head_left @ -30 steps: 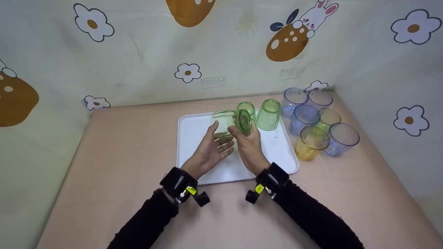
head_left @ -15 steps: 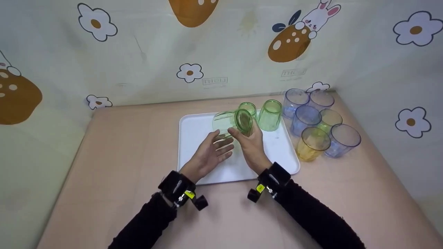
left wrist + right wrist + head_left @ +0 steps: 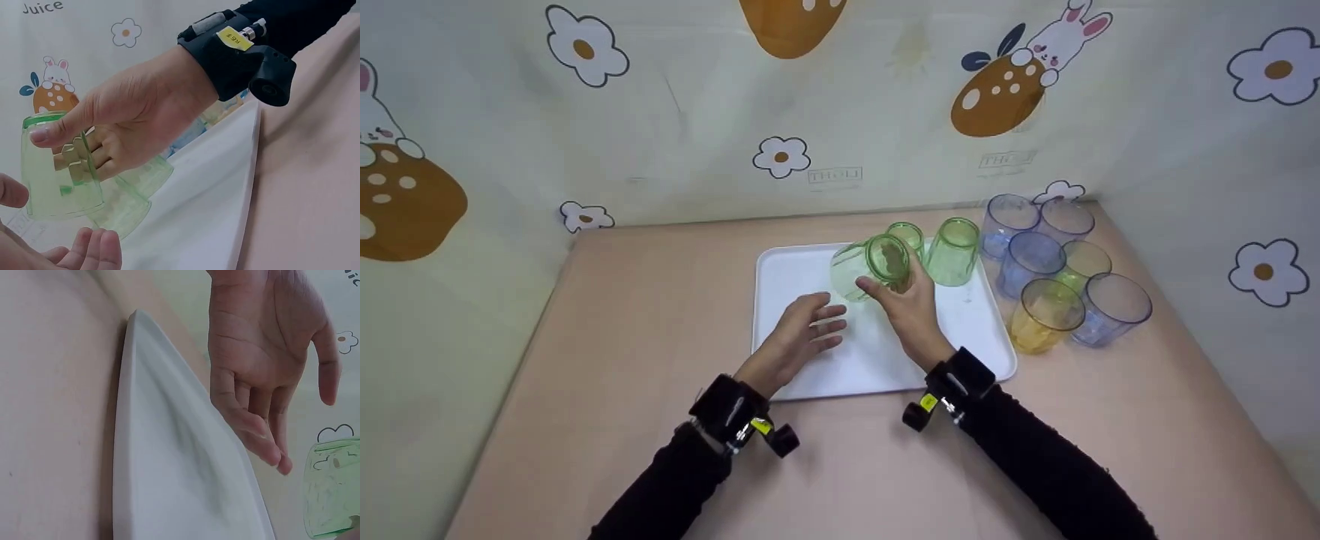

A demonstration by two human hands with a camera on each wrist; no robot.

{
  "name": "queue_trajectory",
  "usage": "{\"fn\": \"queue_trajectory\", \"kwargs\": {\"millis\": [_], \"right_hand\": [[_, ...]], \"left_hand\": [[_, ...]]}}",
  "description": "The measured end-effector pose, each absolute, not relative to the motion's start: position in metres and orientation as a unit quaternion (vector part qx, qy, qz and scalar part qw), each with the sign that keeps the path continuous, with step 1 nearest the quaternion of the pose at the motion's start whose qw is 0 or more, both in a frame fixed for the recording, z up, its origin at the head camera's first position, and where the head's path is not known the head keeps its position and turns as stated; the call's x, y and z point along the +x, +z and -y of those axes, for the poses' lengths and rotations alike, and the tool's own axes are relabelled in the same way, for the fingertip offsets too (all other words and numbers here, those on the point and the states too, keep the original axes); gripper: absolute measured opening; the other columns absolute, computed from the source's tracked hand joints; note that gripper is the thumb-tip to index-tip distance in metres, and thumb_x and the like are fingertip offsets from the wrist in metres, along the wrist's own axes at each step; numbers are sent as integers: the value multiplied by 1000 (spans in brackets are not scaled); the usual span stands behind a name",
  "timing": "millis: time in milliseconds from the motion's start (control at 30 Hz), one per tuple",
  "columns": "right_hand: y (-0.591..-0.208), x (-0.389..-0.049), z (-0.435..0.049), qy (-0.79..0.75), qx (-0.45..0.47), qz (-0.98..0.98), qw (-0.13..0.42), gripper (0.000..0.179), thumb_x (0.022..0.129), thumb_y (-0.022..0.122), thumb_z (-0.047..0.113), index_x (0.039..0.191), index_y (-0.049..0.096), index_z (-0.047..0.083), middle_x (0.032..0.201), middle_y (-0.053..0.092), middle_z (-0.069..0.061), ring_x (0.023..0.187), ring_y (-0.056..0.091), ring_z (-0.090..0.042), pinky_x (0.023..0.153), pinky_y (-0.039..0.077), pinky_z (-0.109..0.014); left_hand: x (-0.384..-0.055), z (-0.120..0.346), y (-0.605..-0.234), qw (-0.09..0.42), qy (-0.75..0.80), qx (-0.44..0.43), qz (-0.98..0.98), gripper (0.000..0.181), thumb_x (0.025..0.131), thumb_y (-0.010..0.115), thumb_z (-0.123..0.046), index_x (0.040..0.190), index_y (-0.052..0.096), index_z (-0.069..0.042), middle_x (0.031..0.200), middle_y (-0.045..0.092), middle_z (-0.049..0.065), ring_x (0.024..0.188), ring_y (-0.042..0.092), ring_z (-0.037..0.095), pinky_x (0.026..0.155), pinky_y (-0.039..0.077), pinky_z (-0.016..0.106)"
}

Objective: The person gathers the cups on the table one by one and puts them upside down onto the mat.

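Holding a green tumbler (image 3: 861,268) over the white tray (image 3: 877,371), the right hand (image 3: 911,309) wraps its fingers around the tumbler. The left hand (image 3: 795,334), fingers loose, is over the tray too. Under the tray is a tan table (image 3: 630,322); behind, a bunny-and-flower wall (image 3: 690,176).

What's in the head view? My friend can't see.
A right hand holds a tilted green glass over a white tray, the empty left hand beside it. Two more green glasses stand at the tray's back; six coloured glasses stand rightward.
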State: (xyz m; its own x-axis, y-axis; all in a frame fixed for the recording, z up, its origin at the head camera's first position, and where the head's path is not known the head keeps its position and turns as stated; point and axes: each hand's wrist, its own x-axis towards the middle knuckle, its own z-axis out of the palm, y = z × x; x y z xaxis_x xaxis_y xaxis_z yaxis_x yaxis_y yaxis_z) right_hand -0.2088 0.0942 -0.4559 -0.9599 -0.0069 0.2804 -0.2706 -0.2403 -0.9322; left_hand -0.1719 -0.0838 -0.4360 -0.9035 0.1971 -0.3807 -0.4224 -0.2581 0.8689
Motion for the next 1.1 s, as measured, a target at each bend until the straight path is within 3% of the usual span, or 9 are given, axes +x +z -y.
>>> {"fn": "queue_trajectory", "kwargs": {"millis": [300, 600, 833, 1100], "right_hand": [[-457, -216, -93, 766, 122, 624, 95, 84, 84, 82, -2, 153, 35, -2, 147, 48, -15, 139, 42, -22, 113, 35, -32], [-441, -213, -83, 731, 125, 665, 90, 86, 84, 79, -8, 155, 30, -4, 157, 35, -19, 146, 30, -27, 117, 26, -29], [-441, -218, -78, 714, 136, 681, 88, 84, 85, 80, -4, 153, 32, -6, 152, 44, -19, 143, 37, -27, 118, 26, -34], [-462, -238, -74, 708, 160, 682, 92, 79, 85, 80, -4, 152, 37, -2, 147, 48, -15, 140, 40, -23, 116, 26, -29]], "left_hand": [[-177, 103, -433, 158, 698, -64, -695, 52, 107, 44, -29, 147, 35, 3, 138, 51, 26, 126, 52, 42, 100, 49, 46], [-186, 129, -437, 55, 505, 28, -861, 53, 108, 45, -33, 143, 43, 5, 133, 55, 26, 120, 55, 39, 99, 46, 49], [-186, 148, -444, -21, 378, 60, -923, 55, 107, 48, -36, 143, 44, 6, 133, 52, 26, 120, 52, 41, 99, 44, 52], [-186, 159, -450, -52, 288, 52, -955, 59, 107, 47, -39, 146, 42, 5, 137, 49, 25, 121, 50, 41, 97, 44, 53]]}}
